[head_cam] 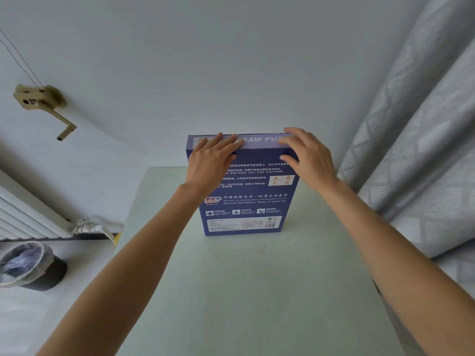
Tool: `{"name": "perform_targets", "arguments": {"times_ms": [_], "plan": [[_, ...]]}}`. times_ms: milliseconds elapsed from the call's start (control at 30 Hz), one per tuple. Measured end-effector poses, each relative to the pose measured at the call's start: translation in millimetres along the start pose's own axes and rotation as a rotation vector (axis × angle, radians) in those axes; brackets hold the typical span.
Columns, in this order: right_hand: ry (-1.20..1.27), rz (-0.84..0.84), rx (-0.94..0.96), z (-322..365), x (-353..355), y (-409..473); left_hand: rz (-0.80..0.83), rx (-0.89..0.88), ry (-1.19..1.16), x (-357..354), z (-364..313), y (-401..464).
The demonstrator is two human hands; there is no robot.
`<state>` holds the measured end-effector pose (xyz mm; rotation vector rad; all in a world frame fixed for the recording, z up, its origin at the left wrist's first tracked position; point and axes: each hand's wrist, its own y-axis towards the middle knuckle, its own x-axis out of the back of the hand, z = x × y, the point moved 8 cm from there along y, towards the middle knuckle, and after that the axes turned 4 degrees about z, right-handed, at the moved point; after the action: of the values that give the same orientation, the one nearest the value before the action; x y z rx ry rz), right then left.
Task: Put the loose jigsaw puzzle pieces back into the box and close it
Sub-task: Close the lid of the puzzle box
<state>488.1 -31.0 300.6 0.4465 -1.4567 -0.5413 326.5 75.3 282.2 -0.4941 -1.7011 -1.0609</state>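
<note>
I see both hands on the top edge of the box (248,194). Left hand (212,160): fingers (226,142) nearly straight, laid flat across the top flap, thumb against the front face just under the edge. Right hand (307,155): fingers lightly bent over the top right corner, thumb on the front face. Neither hand wraps round the box; both press on it.

Box is dark blue, standing upright on its narrow end on the bench (246,291), toward the far edge, printed back panel facing me. Top flap looks down and shut. I can't see inside, so can't tell what's in it. No loose pieces visible on the bench.

Bin (30,265) on the floor at left, lined with a bag, crumpled stuff inside. Radiator (25,217) behind it, curtain (421,140) at right.
</note>
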Motion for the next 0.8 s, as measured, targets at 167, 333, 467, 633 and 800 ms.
{"name": "perform_targets", "arguments": {"times_ms": [167, 333, 467, 633, 800], "plan": [[-0.018, -0.123, -0.065, -13.8, 11.3, -12.8, -0.053, -0.024, 0.01, -0.3, -0.3, -4.9], [0.027, -0.14, -0.118, -17.1, 8.9, -15.7, -0.082, -0.036, -0.013, 2.0, -0.5, -4.6], [0.406, -0.176, -0.247, -29.8, 0.7, -37.4, -0.173, -0.07, -0.185, 14.1, 8.6, -10.1], [0.741, -0.01, -0.598, -40.2, -53.3, -76.3, -0.472, 0.163, -0.343, 21.8, 46.7, -50.9], [0.966, 0.183, -0.733, -36.5, -114.2, -104.5, -0.137, 0.579, -1.032, -72.9, 78.5, -91.0]]}}
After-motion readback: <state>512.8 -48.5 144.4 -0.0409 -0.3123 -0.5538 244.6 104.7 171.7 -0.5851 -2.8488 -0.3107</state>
